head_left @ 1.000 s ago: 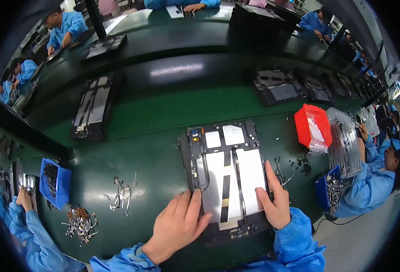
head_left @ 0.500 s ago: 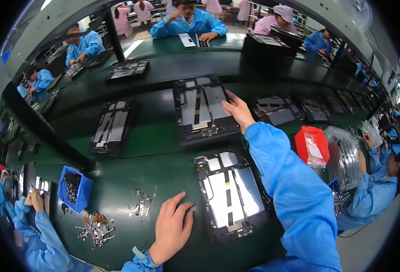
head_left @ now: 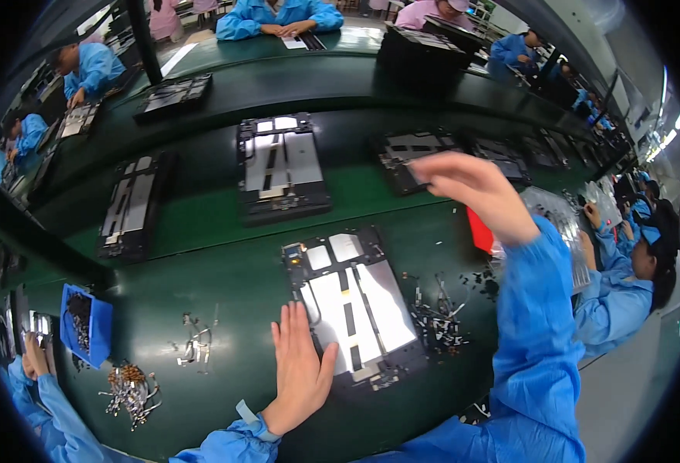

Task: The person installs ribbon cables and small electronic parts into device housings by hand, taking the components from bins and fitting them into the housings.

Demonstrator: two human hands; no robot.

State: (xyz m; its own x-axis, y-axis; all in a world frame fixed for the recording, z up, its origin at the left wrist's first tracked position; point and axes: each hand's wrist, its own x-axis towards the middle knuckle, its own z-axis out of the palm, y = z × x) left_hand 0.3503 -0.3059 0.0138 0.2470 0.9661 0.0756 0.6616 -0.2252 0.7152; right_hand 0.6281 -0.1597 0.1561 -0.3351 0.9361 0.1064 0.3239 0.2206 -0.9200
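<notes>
In front of me an opened tablet [head_left: 382, 305] lies on the green bench, its silvery battery, black ribbon cables and small circuit boards exposed. My left hand [head_left: 301, 374] rests flat at its left edge, fingers stretched out and holding nothing. My right hand [head_left: 479, 189] is raised over the bench's far edge, slightly blurred, with nothing in it and the thumb apart from the bent fingers. Below it a red bin [head_left: 480, 229] is partly hidden. Another opened tablet [head_left: 301, 158] sits on the dark green belt beyond, apart from both hands.
Small cable parts [head_left: 440, 320] lie right of the tablet. Leftward are loose parts [head_left: 197, 339], a pile of connectors [head_left: 130, 393] and a blue bin [head_left: 85, 324]. A dark post [head_left: 39, 231] stands at left. A clear tray stack [head_left: 560, 224] and a co-worker [head_left: 625, 285] are at right.
My right hand has let go of the tablet on the belt and moved right toward the red bin. My left hand now touches the near tablet's edge. The whole view has shifted.
</notes>
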